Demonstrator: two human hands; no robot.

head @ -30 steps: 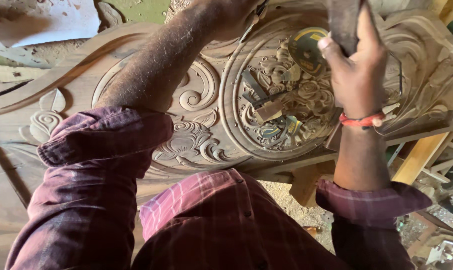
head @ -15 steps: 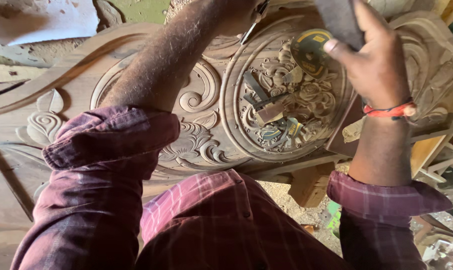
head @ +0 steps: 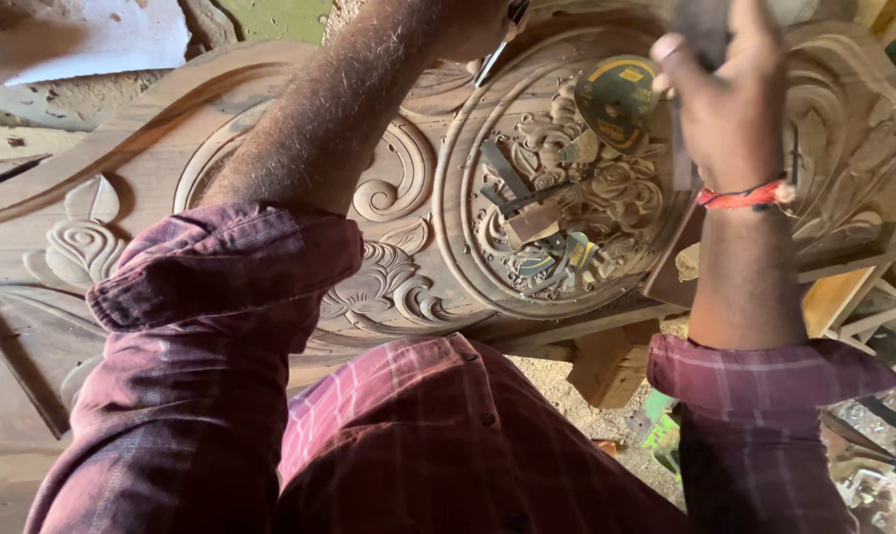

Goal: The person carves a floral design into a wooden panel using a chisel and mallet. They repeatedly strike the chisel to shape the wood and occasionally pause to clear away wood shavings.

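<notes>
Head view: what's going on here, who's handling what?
A person in a plaid maroon shirt leans over a large carved wooden panel. The right hand is raised, gripping a dark block-like object above the round floral medallion. The left hand is at the top edge with a thin metal tool. Several chisels and a yellow disc lie on the medallion.

Head camera, steep downward, close over carved panel (head: 398, 247).
</notes>
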